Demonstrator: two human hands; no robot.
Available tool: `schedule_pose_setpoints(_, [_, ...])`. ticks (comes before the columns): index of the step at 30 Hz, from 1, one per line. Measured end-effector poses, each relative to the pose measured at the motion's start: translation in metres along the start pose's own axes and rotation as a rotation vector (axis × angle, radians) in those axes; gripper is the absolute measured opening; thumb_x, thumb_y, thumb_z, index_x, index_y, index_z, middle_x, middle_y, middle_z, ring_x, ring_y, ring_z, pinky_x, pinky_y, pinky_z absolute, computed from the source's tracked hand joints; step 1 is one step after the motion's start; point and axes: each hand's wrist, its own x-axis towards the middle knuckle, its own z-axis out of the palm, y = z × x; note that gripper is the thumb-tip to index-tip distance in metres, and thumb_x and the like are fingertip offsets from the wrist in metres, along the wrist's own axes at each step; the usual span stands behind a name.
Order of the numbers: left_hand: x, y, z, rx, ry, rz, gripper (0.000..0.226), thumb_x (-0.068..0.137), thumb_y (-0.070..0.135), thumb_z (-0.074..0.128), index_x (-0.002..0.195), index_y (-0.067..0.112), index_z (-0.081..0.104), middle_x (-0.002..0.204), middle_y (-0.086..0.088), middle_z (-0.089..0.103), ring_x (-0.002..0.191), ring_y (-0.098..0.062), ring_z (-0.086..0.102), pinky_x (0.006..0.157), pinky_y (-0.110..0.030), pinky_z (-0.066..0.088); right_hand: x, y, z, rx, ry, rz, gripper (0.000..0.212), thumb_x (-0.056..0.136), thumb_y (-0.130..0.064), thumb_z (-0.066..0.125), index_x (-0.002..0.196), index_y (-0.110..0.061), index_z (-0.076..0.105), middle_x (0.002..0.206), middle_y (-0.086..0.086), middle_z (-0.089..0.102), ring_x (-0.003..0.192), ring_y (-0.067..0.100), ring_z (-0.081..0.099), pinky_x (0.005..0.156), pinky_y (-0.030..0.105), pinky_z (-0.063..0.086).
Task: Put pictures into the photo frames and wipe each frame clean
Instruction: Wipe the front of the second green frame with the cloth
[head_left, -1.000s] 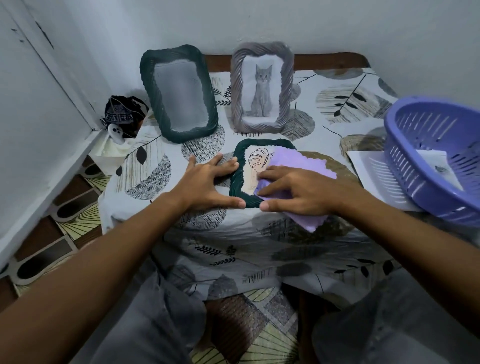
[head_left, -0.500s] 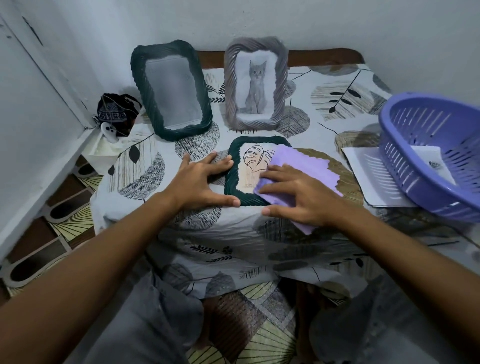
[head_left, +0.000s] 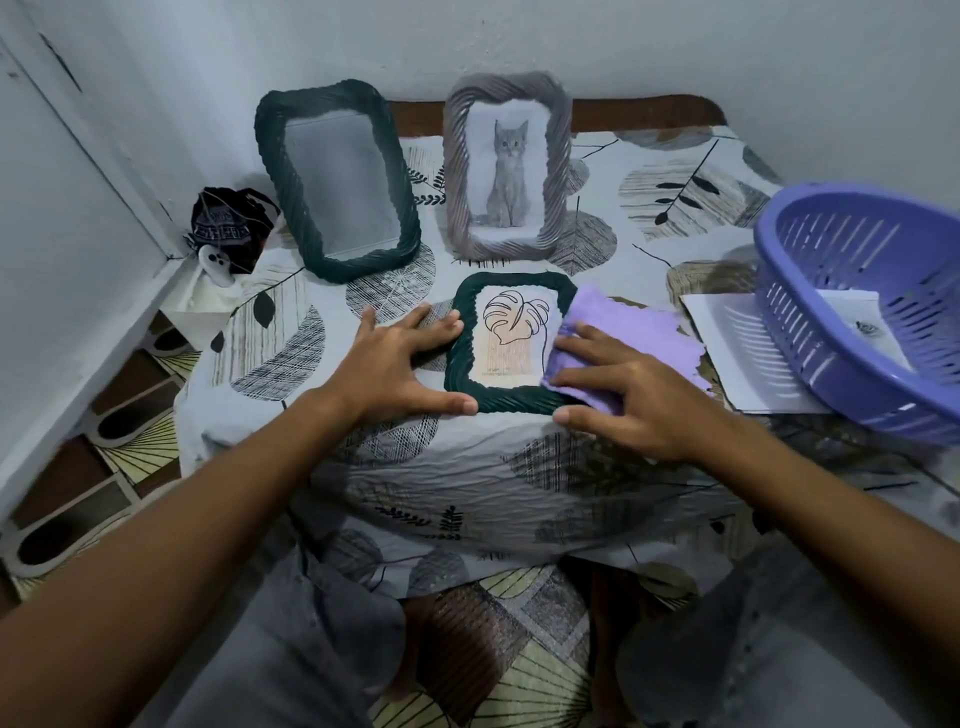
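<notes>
The small dark green frame (head_left: 506, 343) lay flat on the leaf-print tablecloth (head_left: 467, 478), holding a leaf drawing. The left hand (head_left: 395, 366) rested open against its left edge, fingers spread. The right hand (head_left: 631, 400), fingers extended flat, pressed the purple cloth (head_left: 623, 325) onto the frame's right side. Behind stood an empty green frame (head_left: 337, 184) and the grey cat frame (head_left: 506, 166).

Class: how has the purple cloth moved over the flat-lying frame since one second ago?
Yes. The purple cloth has slid rightward off the leaf picture; earlier it overlapped the leaf drawing, now it covers only the frame's right edge.
</notes>
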Motion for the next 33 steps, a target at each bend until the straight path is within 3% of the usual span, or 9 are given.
schedule_pose_setpoints(5, [0.001, 0.002, 0.0, 0.019, 0.013, -0.006, 0.123, 0.042, 0.098, 0.041, 0.144, 0.031, 0.037, 0.139, 0.026, 0.018, 0.14, 0.002, 0.012, 0.115, -0.054, -0.01, 0.009, -0.013, 0.005, 0.006, -0.046, 0.026, 0.058, 0.081, -0.064, 0.053, 0.118, -0.022, 0.068, 0.151, 0.002, 0.038, 0.145, 0.011, 0.02, 0.117, 0.04, 0.025])
schedule_pose_setpoints(10, [0.002, 0.005, -0.002, 0.06, 0.005, -0.038, 0.126, 0.037, 0.102, 0.037, 0.142, 0.033, 0.041, 0.143, 0.024, 0.025, 0.144, -0.006, 0.02, 0.114, -0.062, -0.006, -0.009, 0.0, 0.001, -0.081, 0.038, -0.012, 0.06, 0.084, -0.066, 0.045, 0.12, -0.024, 0.067, 0.149, 0.003, 0.041, 0.145, 0.013, 0.023, 0.106, 0.048, 0.041])
schedule_pose_setpoints(14, [0.001, 0.012, 0.001, 0.086, 0.054, -0.083, 0.117, 0.042, 0.094, 0.044, 0.141, 0.031, 0.043, 0.142, 0.023, 0.025, 0.144, -0.009, 0.02, 0.11, -0.064, -0.013, -0.01, -0.006, 0.009, -0.203, 0.11, -0.016, 0.06, 0.087, -0.064, 0.04, 0.121, -0.022, 0.065, 0.149, 0.008, 0.042, 0.143, 0.02, 0.028, 0.097, 0.048, 0.049])
schedule_pose_setpoints(19, [0.0, 0.011, 0.003, 0.062, 0.042, -0.08, 0.118, 0.043, 0.094, 0.046, 0.143, 0.031, 0.04, 0.147, 0.021, 0.026, 0.144, -0.007, 0.018, 0.11, -0.065, -0.012, 0.007, -0.01, 0.004, -0.305, 0.053, 0.132, 0.074, 0.086, -0.073, 0.023, 0.134, -0.026, 0.054, 0.156, 0.005, 0.029, 0.147, 0.018, 0.018, 0.104, 0.042, 0.04])
schedule_pose_setpoints(22, [-0.001, 0.011, 0.004, 0.072, 0.049, -0.083, 0.119, 0.043, 0.095, 0.046, 0.143, 0.031, 0.039, 0.149, 0.02, 0.027, 0.145, -0.007, 0.018, 0.111, -0.064, -0.013, 0.023, -0.012, -0.001, -0.328, 0.003, 0.204, 0.068, 0.089, -0.069, 0.027, 0.138, -0.027, 0.049, 0.159, 0.004, 0.022, 0.147, 0.017, 0.014, 0.106, 0.043, 0.036])
schedule_pose_setpoints(27, [-0.002, 0.016, 0.001, 0.072, 0.046, -0.114, 0.121, 0.04, 0.093, 0.043, 0.144, 0.03, 0.04, 0.151, 0.012, 0.028, 0.144, -0.009, 0.02, 0.113, -0.061, -0.01, 0.003, -0.022, -0.001, -0.285, -0.033, 0.16, 0.077, 0.084, -0.075, 0.022, 0.133, -0.025, 0.055, 0.158, 0.002, 0.023, 0.147, 0.015, 0.015, 0.106, 0.045, 0.038])
schedule_pose_setpoints(33, [-0.001, 0.015, 0.001, 0.048, 0.024, -0.114, 0.122, 0.038, 0.093, 0.043, 0.144, 0.032, 0.038, 0.152, 0.012, 0.028, 0.144, -0.007, 0.018, 0.112, -0.062, -0.011, 0.024, -0.021, 0.002, -0.409, -0.028, 0.262, 0.079, 0.087, -0.076, 0.014, 0.141, -0.026, 0.043, 0.159, 0.008, 0.018, 0.147, 0.023, 0.009, 0.105, 0.048, 0.037])
